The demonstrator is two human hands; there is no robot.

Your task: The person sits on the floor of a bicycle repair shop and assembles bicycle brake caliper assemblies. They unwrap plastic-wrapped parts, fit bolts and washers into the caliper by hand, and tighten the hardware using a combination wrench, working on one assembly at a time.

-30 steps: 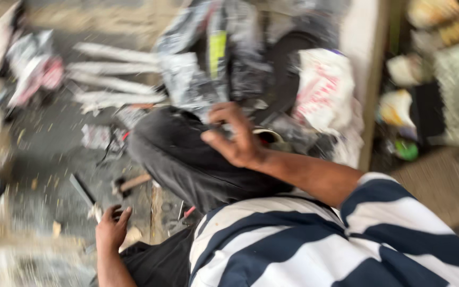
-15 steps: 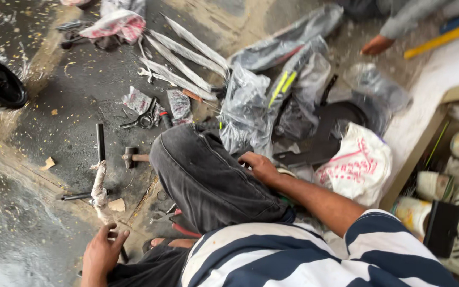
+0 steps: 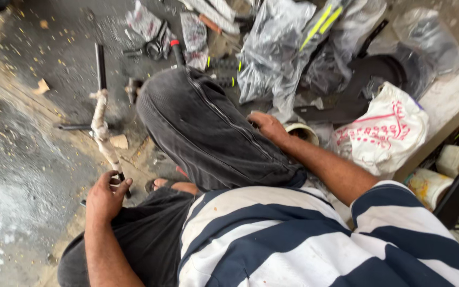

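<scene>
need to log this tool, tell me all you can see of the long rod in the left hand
The rod is thin, dark and metal-looking, running from the top of the floor down to the left hand, which grips its lower end. Its middle is wrapped in pale, dirty cloth or tape. A short dark crossbar meets it near the wrap. It lies slightly tilted, beside the person's bent knee.

Right hand [image 3: 268,126]: fingertips hidden behind the raised knee [image 3: 208,127].
Roll of tape [image 3: 303,133]: mostly covered by the right wrist.
Foot [image 3: 173,186]: only the toes show under the knee.
Tubs [image 3: 436,178] at 4 o'clock: cut off by the shelf edge.
Contents of the grey plastic bags [image 3: 277,53] at 12 o'clock: cannot be made out.
</scene>
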